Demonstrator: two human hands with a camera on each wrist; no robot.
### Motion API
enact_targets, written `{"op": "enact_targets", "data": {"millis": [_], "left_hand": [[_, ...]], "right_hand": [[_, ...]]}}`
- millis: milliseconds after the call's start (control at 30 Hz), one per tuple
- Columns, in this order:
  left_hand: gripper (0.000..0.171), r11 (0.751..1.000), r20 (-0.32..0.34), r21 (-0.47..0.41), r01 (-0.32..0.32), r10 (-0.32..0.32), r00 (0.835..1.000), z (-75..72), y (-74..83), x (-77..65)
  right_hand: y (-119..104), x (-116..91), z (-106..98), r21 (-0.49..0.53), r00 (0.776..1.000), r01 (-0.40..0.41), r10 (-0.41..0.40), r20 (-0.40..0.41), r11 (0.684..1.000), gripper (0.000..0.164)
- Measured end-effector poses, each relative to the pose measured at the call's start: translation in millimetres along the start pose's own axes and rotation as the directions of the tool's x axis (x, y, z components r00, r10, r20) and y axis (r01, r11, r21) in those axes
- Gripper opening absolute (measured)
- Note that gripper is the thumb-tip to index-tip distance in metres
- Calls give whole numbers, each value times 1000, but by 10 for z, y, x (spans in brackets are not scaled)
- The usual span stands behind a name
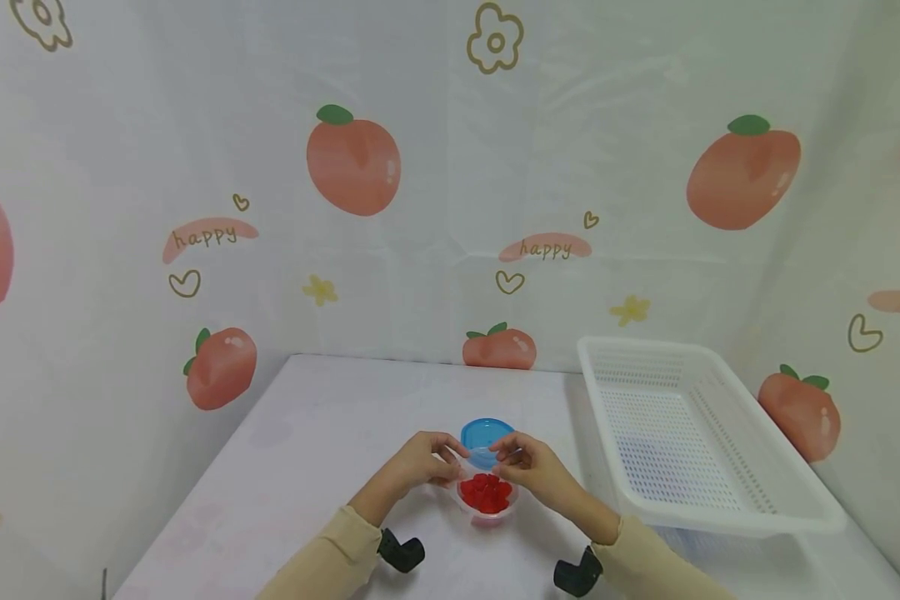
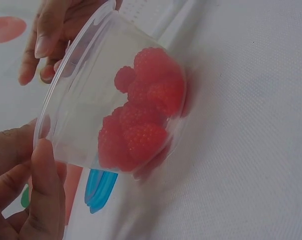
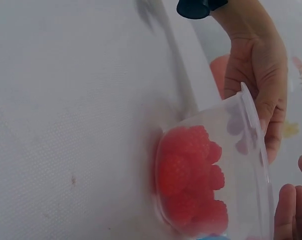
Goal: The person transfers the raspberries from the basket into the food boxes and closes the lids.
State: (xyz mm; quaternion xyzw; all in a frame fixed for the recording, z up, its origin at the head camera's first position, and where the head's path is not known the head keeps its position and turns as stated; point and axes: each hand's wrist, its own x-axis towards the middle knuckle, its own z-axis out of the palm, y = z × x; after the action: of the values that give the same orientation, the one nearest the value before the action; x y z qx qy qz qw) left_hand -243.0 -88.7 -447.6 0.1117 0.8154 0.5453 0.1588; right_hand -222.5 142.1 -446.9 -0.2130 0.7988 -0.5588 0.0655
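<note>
A clear plastic tub (image 1: pixel 487 517) stands on the white table with several red raspberries (image 1: pixel 486 493) in its bottom. At its left rim my left hand (image 1: pixel 431 460) pinches the plastic edge between thumb and finger, as the left wrist view shows. My right hand (image 1: pixel 527 467) hovers by the opposite side of the rim. Its fingers (image 3: pixel 287 202) are loosely bent and look apart from the tub in the right wrist view. Just behind the tub lies a round blue plastic piece (image 1: pixel 486 429) that looks like a lid, partly hidden by the hands.
A large white perforated basket (image 1: pixel 720 521) stands at the right of the table (image 1: pixel 330 400). Behind the table hangs a white curtain (image 1: pixel 420 275) printed with peaches. Black wrist mounts (image 1: pixel 401 552) sit below both sleeves.
</note>
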Motion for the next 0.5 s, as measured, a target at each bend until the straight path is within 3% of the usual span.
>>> {"op": "enact_targets", "data": {"millis": [300, 500], "left_hand": [[39, 1000, 108, 22, -10, 8, 994, -69, -4, -29], [50, 998, 96, 59, 11, -17, 995, -163, 21, -28]], "right_hand": [[-118, 5, -69, 20, 999, 7, -6, -40, 1000, 33], [-236, 45, -165, 45, 996, 8, -4, -94, 999, 35]]}}
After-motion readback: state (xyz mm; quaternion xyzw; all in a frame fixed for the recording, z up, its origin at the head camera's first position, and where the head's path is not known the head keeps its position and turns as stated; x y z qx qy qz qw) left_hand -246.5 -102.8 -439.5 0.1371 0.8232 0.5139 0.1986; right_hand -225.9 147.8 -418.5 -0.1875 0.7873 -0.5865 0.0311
